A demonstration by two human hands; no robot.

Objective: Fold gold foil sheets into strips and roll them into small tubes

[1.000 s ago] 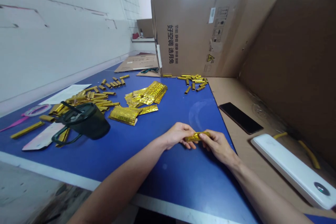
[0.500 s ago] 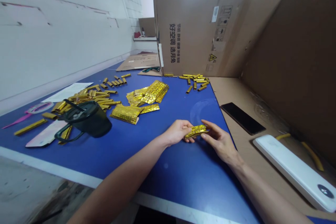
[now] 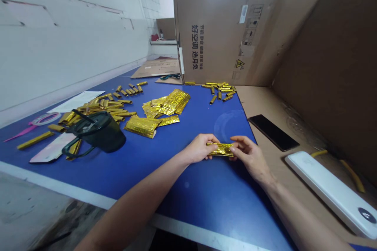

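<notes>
My left hand point(image 3: 199, 148) and my right hand point(image 3: 249, 155) pinch the two ends of one gold foil piece point(image 3: 221, 149) just above the blue table point(image 3: 165, 172). The fingers of both hands are closed on it. Flat gold foil sheets point(image 3: 165, 106) lie in a loose stack further back, and folded gold pieces point(image 3: 101, 108) are heaped at the left. Another small cluster of folded gold pieces point(image 3: 220, 90) lies by the cardboard box.
A dark lidded mug point(image 3: 97, 132) stands left of my arms. A black phone point(image 3: 273, 132) and a white rectangular device point(image 3: 330, 193) lie on cardboard at the right. A big cardboard box point(image 3: 226, 35) and cardboard walls close off the back and right. Pink tape point(image 3: 44, 119) is far left.
The right hand let go briefly with fingers spread, then closed again on the foil piece's right end. The piece now lies level between both hands.
</notes>
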